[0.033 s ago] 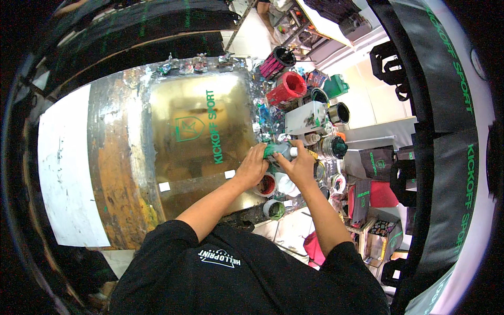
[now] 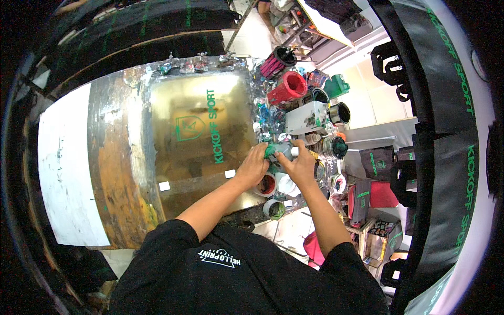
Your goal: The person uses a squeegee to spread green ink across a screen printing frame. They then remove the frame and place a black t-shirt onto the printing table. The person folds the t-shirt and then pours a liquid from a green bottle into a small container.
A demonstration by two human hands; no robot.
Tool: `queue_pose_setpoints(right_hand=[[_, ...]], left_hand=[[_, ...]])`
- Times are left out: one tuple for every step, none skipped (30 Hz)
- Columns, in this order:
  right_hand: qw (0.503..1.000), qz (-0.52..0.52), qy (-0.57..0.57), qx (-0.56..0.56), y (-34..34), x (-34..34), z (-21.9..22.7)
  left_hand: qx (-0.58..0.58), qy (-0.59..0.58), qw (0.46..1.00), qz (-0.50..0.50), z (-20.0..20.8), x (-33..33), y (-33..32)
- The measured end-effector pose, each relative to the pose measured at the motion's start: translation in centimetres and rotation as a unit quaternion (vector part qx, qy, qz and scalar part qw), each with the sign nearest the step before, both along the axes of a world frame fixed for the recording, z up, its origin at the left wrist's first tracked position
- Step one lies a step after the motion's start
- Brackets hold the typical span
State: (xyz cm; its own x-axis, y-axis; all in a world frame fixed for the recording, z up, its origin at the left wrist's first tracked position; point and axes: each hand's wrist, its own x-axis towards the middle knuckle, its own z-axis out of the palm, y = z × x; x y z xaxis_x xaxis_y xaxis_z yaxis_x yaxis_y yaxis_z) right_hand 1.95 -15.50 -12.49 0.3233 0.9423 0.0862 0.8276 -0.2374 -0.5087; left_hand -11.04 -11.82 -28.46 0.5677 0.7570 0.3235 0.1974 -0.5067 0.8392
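Note:
My left hand (image 2: pixel 254 166) and my right hand (image 2: pixel 299 166) meet at the right side of the worktable, both with fingers closed. Between them is a small grey container with a white end (image 2: pixel 294 151), gripped by my right fingers. Green material (image 2: pixel 269 150), a cloth or a paint-smeared part, shows at my left fingertips; which of these I cannot tell. Beside my left hand lies a shiny gold-toned plate (image 2: pixel 231 126) printed with green lettering and a shield outline. A tub with red inside (image 2: pixel 266 184) stands just below my hands.
Red (image 2: pixel 289 88) and magenta-black (image 2: pixel 276 62) containers stand at the table's far right. A white box (image 2: pixel 304 117), a dark-topped jar (image 2: pixel 333 147) and several tubs crowd the right side. A white sheet (image 2: pixel 73 168) covers the left end. Printed black bags (image 2: pixel 450 110) hang at right.

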Motion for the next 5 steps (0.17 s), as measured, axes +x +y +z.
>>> queue_pose_setpoints(right_hand=[[1.0,-0.003,-0.001,-0.005,0.1,-0.1,0.3],[1.0,-0.007,-0.003,-0.01,0.1,-0.3,0.7],[1.0,-0.011,-0.005,-0.016,0.2,-0.3,0.9],[1.0,-0.01,-0.012,-0.011,0.2,-0.3,0.8],[1.0,-0.011,-0.019,-0.007,0.2,-0.3,0.6]], left_hand=[[0.012,0.006,1.0,-0.002,-0.3,0.2,0.0],[0.02,0.012,1.0,-0.003,-0.6,0.3,-0.1],[0.028,0.017,0.999,-0.004,-1.0,0.4,-0.2],[0.037,0.022,0.999,-0.004,-1.3,0.6,-0.3],[0.034,0.022,0.999,-0.008,-1.4,0.7,-0.5]])
